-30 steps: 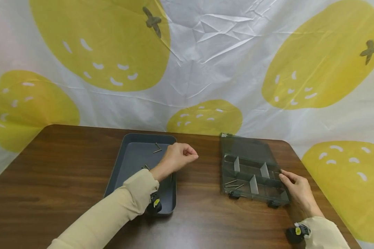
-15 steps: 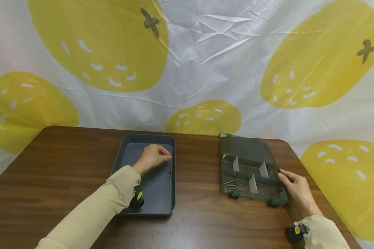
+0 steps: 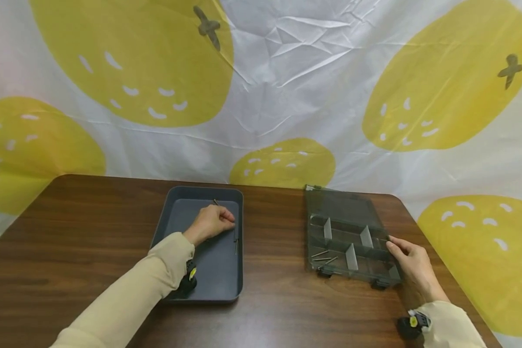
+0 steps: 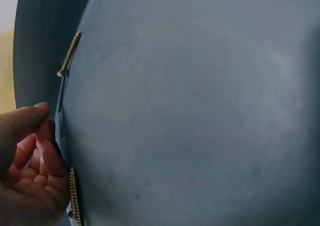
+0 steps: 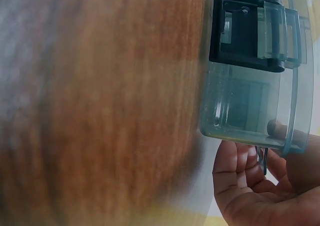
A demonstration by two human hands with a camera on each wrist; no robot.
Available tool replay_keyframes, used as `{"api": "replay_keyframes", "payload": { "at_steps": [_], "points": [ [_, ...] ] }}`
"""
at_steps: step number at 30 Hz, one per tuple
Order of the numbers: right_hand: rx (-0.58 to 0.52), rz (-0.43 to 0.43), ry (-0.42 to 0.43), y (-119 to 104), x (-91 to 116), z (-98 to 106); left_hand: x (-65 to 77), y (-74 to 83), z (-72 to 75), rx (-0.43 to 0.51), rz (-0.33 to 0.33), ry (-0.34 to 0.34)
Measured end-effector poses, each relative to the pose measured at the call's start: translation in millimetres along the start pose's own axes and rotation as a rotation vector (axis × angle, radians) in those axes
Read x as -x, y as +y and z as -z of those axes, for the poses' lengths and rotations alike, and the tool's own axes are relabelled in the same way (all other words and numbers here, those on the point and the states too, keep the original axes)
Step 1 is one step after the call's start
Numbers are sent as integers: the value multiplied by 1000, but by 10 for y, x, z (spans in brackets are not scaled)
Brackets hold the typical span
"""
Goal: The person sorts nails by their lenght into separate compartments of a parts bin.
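Note:
My left hand (image 3: 212, 222) is over the grey tray (image 3: 200, 287), thumb and forefinger close together with nothing visible between them. In the left wrist view, the fingertips (image 4: 41, 108) are beside the tray's wall, right by the end of a thin screw. A brass-coloured threaded screw (image 4: 71, 51) lies past it along the wall, and another screw (image 4: 75, 193) is beside the curled fingers. My right hand (image 3: 411, 258) grips the right side of the clear grey compartment box (image 3: 369, 275), thumb over the rim. In the right wrist view, its fingers (image 5: 235, 166) are against the outer wall.
The box lid (image 3: 343, 208) lies folded back toward the patterned cloth (image 3: 278, 116) behind the table. White dividers (image 3: 352, 257) split the box, and screws (image 3: 324, 258) lie in its front left compartment. Brown tabletop (image 3: 274, 270) separates tray and box.
My left hand has moved left from beyond the tray's right rim to over the tray, then lowered slightly toward the screws along its right wall. The right hand stays on the box.

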State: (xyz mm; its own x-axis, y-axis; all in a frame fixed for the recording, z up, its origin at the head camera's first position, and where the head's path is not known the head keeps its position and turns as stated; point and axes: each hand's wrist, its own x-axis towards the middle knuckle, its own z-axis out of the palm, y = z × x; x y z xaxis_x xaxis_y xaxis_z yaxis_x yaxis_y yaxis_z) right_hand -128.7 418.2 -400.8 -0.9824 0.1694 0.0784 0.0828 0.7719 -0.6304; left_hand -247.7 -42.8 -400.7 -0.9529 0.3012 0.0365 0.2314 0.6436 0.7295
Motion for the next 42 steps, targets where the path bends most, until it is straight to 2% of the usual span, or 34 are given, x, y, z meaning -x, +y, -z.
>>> {"api": "replay_keyframes", "payload": {
  "at_steps": [5, 15, 22, 34, 42],
  "points": [
    [11, 7, 6, -15, -4, 6, -22, -32, -4, 0, -53, -35],
    [17, -6, -5, -4, 0, -4, -14, -35, 18, -63, -108, -99],
    [18, -7, 0, -15, -15, 7, -30, -40, 32, -79, -173, -109],
    [13, -14, -14, -9, -7, 2, -56, -71, 15, -137, -217, -120],
    [16, -18, -16, -11, 4, 4, -69, -111, 46, -164, -250, -155]
  ]
}}
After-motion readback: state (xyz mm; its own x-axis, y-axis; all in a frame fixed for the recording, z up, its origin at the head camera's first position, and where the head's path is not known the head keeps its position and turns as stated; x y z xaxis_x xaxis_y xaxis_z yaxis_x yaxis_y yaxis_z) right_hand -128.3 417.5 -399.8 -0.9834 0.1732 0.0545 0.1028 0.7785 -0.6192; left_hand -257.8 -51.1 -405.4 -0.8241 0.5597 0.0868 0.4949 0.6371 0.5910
